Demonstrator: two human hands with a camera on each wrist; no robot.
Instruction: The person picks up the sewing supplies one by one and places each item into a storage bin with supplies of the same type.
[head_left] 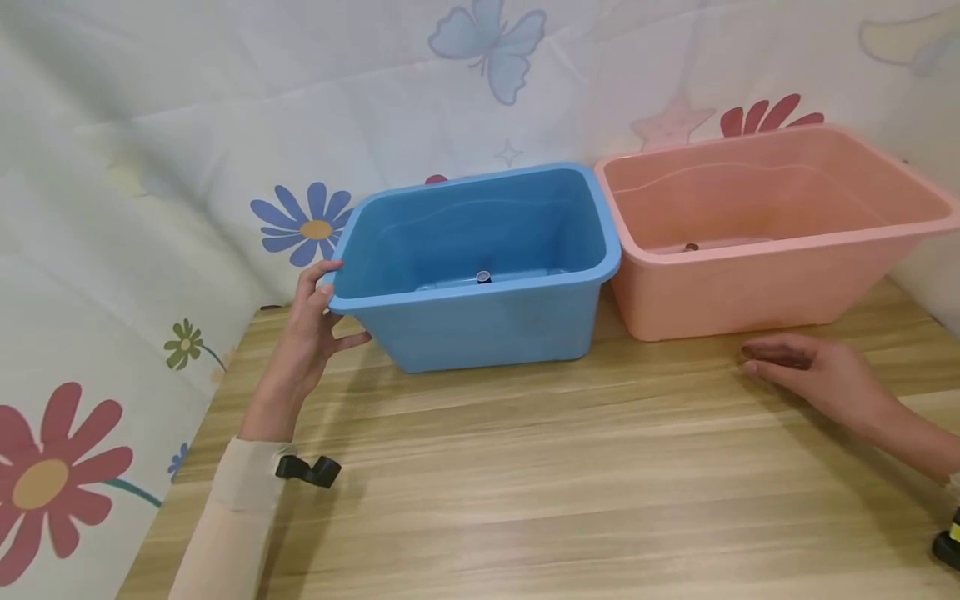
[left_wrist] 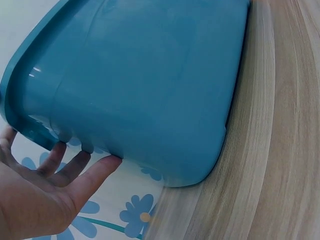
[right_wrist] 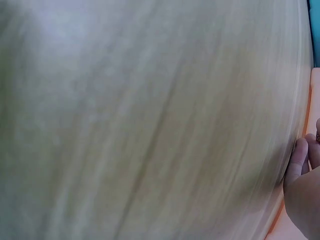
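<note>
My left hand [head_left: 311,333] grips the left rim of a blue plastic bin [head_left: 487,325], with fingertips on the rim and other fingers against the outer wall. The left wrist view shows the fingers of that hand [left_wrist: 50,195] along the bin's underside edge. My right hand [head_left: 825,375] is low over the table, in front of a pink plastic bin [head_left: 750,292]. Its thumb and fingers pinch a small brown thing [head_left: 746,354], mostly hidden and too small to identify.
Inside the blue bin stands a small dark cylinder with a pale top [head_left: 483,277]. A little brown object [head_left: 692,247] lies in the pink bin. Both bins stand side by side on the wooden table [head_left: 525,483], before a patterned cloth [head_left: 337,100].
</note>
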